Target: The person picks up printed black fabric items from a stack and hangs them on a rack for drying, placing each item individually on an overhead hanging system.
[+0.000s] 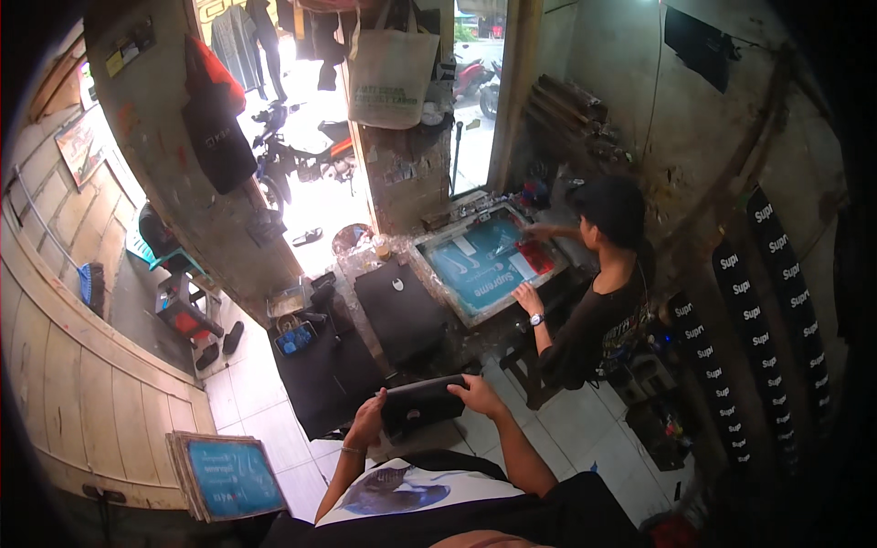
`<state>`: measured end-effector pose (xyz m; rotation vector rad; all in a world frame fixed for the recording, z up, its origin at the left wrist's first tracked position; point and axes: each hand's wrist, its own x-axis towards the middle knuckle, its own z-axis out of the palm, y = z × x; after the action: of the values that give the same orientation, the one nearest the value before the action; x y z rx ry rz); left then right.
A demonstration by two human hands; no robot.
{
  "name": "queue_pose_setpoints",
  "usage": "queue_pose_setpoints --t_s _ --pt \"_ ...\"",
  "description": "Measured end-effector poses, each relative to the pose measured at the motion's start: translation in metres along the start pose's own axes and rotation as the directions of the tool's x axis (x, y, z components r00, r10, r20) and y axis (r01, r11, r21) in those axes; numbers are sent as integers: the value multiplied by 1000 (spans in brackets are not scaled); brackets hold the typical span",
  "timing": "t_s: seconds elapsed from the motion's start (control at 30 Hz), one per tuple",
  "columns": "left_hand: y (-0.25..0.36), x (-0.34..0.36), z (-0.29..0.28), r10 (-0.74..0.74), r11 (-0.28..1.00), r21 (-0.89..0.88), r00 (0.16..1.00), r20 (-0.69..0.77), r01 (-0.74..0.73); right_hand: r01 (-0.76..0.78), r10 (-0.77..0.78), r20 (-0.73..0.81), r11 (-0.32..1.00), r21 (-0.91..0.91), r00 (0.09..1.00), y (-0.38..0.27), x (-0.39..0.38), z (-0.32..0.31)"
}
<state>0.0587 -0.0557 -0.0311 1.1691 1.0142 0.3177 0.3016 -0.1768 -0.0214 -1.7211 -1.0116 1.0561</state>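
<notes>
**Folded black garment held flat between both hands, long axis running left to right**

Head view: In the lower centre of the frame, the person's two forearms come up from the bottom edge and meet on a folded black garment (422,404). It lies roughly level, its long axis running across the frame from lower left to slightly higher right. The left hand (367,422) grips the left end, fingers curled around the edge and pressed together. The right hand (478,395) clasps the upper right corner, thumb on top, fingers wrapped under where they cannot be seen. Both hands are touching the garment, so neither is nearer; it sits directly between the fingers, spanning the gap.

Just above it, toward the frame's centre, black printing boards (400,310) lie side by side on the long work table (352,265). Farther to the upper right, another person (598,292) leans over a teal screen-printing frame (482,263). A second teal screen (228,477) leans in the lower left, and printed black strips (772,301) hang at the right.
</notes>
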Motion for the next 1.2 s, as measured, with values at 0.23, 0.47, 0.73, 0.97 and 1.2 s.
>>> queue_pose_setpoints --t_s 0.23,0.47,0.73,0.97,1.2 --pt "12 -13 -13 100 993 57 994 47 -103 31 -23 -49 985 170 999 9 -4 23" --pt "-13 -18 -48 77 989 122 994 79 -86 -141 146 -2 952 271 989 16 2 48" --pt "-34 -65 -139 205 960 215 974 -97 -181 -119 92 95 937 330 991 -25 17 132" --pt "-29 -103 -226 161 981 -85 979 -122 -172 -19 -5 96 967 255 995 -48 26 234" --pt "-19 -120 -268 137 978 172 986 -94 -119 -225 157 229 925 307 961 -57 22 273"
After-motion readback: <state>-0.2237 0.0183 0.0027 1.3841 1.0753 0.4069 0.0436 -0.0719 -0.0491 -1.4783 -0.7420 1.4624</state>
